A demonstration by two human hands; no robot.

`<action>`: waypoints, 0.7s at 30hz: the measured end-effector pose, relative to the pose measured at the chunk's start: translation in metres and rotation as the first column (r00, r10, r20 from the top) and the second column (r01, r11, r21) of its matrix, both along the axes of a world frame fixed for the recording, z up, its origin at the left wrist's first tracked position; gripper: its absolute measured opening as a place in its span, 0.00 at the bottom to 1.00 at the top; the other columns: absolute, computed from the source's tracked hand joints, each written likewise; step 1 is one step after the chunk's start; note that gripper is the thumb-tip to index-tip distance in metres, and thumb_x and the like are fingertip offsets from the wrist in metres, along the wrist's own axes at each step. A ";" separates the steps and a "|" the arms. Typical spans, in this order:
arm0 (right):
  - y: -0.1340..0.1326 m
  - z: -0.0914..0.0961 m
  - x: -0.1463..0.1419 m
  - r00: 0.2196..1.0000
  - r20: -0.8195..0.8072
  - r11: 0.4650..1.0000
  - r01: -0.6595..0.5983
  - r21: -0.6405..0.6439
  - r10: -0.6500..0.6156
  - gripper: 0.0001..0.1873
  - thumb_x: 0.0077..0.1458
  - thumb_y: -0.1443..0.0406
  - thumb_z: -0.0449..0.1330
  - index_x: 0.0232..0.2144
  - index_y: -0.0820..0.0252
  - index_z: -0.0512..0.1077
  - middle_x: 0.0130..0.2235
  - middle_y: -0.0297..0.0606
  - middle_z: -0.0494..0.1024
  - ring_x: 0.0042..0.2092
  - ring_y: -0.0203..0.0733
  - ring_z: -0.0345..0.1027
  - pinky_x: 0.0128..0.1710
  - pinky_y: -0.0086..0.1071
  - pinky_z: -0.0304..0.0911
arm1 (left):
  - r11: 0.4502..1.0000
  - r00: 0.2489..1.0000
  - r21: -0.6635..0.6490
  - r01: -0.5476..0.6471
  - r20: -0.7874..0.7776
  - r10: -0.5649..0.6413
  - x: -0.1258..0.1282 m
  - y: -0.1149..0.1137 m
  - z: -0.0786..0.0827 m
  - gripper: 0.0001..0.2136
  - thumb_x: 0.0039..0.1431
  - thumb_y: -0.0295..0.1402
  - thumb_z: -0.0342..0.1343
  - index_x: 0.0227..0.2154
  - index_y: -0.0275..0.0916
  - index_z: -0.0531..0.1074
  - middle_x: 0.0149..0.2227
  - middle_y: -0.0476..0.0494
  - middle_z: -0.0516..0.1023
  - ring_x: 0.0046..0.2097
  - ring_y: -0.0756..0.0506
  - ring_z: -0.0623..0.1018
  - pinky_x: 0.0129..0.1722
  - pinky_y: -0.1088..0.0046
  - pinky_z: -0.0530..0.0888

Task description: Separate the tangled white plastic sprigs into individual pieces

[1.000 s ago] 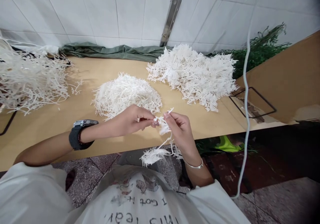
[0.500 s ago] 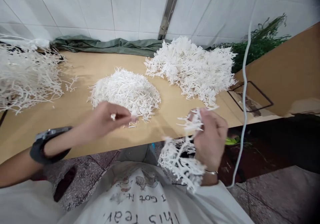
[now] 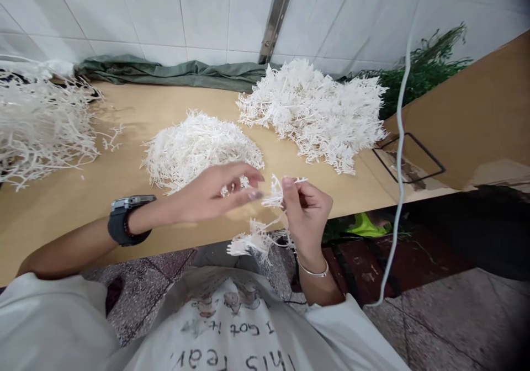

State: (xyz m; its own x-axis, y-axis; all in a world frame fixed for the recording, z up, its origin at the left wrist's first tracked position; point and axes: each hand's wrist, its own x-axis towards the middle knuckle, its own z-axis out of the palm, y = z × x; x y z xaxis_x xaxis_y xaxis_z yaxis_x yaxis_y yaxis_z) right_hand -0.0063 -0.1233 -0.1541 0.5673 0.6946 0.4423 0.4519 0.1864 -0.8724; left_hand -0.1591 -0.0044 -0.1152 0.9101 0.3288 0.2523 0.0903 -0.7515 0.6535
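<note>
My right hand pinches a white branching plastic sprig between thumb and fingers. Part of the sprig stands up at the fingertips, and the rest hangs below them past the table's front edge. Just left of it is my left hand, its thumb and fingers apart with nothing visible between them. The left fingertips are close to the sprig but not touching it. Behind my left hand lies a mound of small white sprigs, partly hidden by that hand.
A second heap of white sprigs lies at the back right of the brown tabletop. Longer white branches spread at the left. A pale cable hangs at the right, before a cardboard flap and green plastic foliage.
My left hand has moved right, away from the mound, and its fingers have parted. My right hand has moved left with the sprig, bringing the hands close together.
</note>
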 end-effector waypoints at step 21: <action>-0.003 -0.004 0.004 0.974 0.135 0.983 -0.186 0.006 0.183 0.24 0.61 0.63 0.53 0.16 0.60 0.51 0.17 0.26 0.49 0.20 0.27 0.42 0.19 0.27 0.42 | 0.853 0.994 -0.510 0.110 0.053 -0.097 0.017 -0.030 -0.013 0.09 0.65 0.37 0.46 0.32 0.37 0.65 0.27 0.52 0.61 0.29 0.52 0.62 0.30 0.75 0.61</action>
State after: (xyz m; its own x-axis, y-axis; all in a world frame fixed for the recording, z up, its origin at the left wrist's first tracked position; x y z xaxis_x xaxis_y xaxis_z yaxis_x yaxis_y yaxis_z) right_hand -0.0026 -0.1268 -0.1582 0.3652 0.7727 0.5193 0.5199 0.2934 -0.8022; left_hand -0.1424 -0.0342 -0.1280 0.9417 0.3220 0.0976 0.0094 -0.3152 0.9490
